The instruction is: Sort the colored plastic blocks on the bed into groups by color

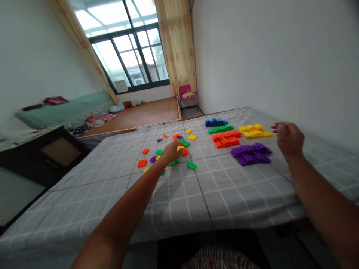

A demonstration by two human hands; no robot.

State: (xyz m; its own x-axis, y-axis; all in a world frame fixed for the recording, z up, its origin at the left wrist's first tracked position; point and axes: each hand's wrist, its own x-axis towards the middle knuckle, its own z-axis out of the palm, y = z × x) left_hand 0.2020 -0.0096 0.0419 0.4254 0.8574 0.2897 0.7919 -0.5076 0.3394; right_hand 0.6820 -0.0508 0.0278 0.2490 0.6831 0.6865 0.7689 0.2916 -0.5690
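The left hand point(169, 152) reaches in over the loose pieces point(142, 163) on the counter point(168, 201), its fingers bent low around a yellow piece point(180, 148); whether they grip it or only touch it, I cannot tell. The low reach probably lets the fingers take one small piece without disturbing its neighbours. The right hand point(290, 138) hangs at three o'clock from the yellow rows point(255, 131), fingers loosely curled, no piece visible in them; how nearly they close, I cannot tell. It seems held there to leave the rows clear.

Those rows look grouped by colour so each shade reads separately. From the left hand, the blue row point(215, 122) and green row point(220, 129) are towards two o'clock, the orange rows point(226, 139) and purple rows point(251, 153) about three. The loose pieces lie mixed, likely just as they fell.

The rows' long axes run roughly nine to three o'clock, the orange ones tipped a little towards two. Among the scattered pieces directions vary: the lone green piece point(192, 165), at four o'clock from the left hand, slants from ten to four. The yellow piece's long axis is too hidden to read.
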